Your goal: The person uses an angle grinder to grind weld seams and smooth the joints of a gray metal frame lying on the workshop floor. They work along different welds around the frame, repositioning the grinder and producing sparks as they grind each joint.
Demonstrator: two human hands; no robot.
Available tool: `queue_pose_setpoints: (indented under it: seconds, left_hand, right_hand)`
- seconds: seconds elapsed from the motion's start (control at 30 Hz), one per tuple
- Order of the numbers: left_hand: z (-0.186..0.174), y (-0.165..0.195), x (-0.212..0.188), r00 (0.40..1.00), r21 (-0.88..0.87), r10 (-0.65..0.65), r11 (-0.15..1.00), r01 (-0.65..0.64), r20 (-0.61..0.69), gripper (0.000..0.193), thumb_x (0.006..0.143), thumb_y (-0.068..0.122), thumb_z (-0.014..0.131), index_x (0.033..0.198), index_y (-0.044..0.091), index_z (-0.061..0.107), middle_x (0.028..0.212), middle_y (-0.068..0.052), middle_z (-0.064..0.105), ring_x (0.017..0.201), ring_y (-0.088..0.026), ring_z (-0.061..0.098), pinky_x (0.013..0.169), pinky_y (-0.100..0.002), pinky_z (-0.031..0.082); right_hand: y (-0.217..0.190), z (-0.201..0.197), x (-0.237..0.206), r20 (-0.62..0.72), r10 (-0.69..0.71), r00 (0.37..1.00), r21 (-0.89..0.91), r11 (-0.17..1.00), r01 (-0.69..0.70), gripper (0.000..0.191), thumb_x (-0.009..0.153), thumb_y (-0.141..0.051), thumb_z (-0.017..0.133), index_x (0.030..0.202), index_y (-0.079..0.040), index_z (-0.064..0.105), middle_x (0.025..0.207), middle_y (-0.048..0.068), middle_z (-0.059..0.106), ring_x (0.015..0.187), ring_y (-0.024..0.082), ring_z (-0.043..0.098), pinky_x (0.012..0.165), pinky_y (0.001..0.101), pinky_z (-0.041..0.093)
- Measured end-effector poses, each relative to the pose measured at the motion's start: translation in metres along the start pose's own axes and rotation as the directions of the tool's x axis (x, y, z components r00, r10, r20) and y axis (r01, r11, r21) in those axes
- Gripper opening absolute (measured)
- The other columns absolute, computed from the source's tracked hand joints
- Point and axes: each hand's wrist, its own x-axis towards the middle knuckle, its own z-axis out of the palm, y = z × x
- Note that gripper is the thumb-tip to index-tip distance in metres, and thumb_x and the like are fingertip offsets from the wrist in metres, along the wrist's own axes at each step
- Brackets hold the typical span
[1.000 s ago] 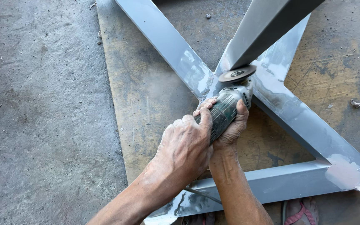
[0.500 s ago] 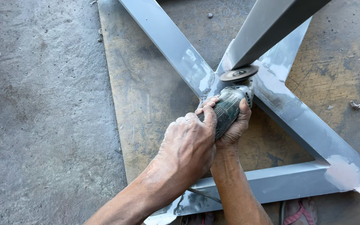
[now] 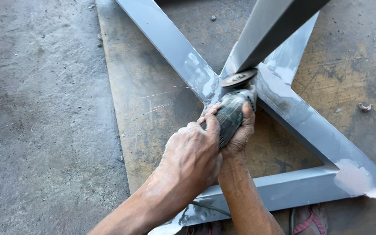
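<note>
Both hands grip one angle grinder (image 3: 231, 114): the left hand (image 3: 192, 152) is wrapped shut over the rear of its dark green body, and the right hand (image 3: 239, 132) is curled shut beneath it. Just beyond the hands, the grinder's disc (image 3: 239, 78) presses into the joint where grey steel tubes (image 3: 175, 48) of a welded frame cross. Beneath the frame lies a rusty metal sheet (image 3: 127, 100), with concrete floor (image 3: 35, 117) left of it. Faint sparks (image 3: 162, 102) streak left from the joint. With fingers so close to the disc, a snag in the corner could likely kick the tool back. Compared with a second ago, sparks now show; the grip is unchanged.
</note>
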Motion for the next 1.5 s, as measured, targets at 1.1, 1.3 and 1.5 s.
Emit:
queue_pose_setpoints:
  seconds: [1.1, 1.3, 1.5]
  left_hand:
    - [-0.013, 0.02, 0.006, 0.995, 0.109, 0.016, 0.994, -0.027, 0.103, 0.075, 0.083, 0.009, 0.07, 0.137, -0.024, 0.03, 0.102, -0.031, 0.063, 0.081, -0.034, 0.072, 0.064, -0.038, 0.061]
    - [-0.009, 0.018, 0.01, 0.997, 0.109, 0.083, 0.991, -0.083, 0.006, 0.07, 0.084, 0.009, 0.069, 0.135, -0.023, 0.033, 0.103, -0.033, 0.063, 0.079, -0.034, 0.072, 0.062, -0.038, 0.061]
    - [-0.008, 0.019, -0.01, 0.991, 0.09, -0.037, 0.996, 0.025, 0.126, 0.078, 0.079, 0.01, 0.07, 0.137, -0.023, 0.03, 0.098, -0.031, 0.062, 0.079, -0.034, 0.071, 0.062, -0.04, 0.061]
  right_hand:
    - [-0.012, 0.003, -0.002, 0.1, 0.007, 0.995, 0.037, 0.999, -0.011, 0.06, 0.08, -0.051, 0.078, 0.109, -0.002, 0.06, 0.093, 0.009, 0.065, 0.089, 0.021, 0.065, 0.093, 0.0372, 0.055]
    - [-0.019, 0.01, 0.002, 0.086, -0.026, 0.996, 0.028, 0.999, 0.023, 0.06, 0.079, -0.051, 0.078, 0.11, -0.003, 0.059, 0.095, 0.008, 0.066, 0.091, 0.019, 0.066, 0.095, 0.0379, 0.055]
    - [0.006, 0.014, -0.016, 0.053, 0.077, 0.996, 0.125, 0.989, -0.083, 0.06, 0.082, -0.048, 0.078, 0.113, -0.001, 0.058, 0.098, 0.007, 0.065, 0.092, 0.021, 0.068, 0.093, 0.0386, 0.054]
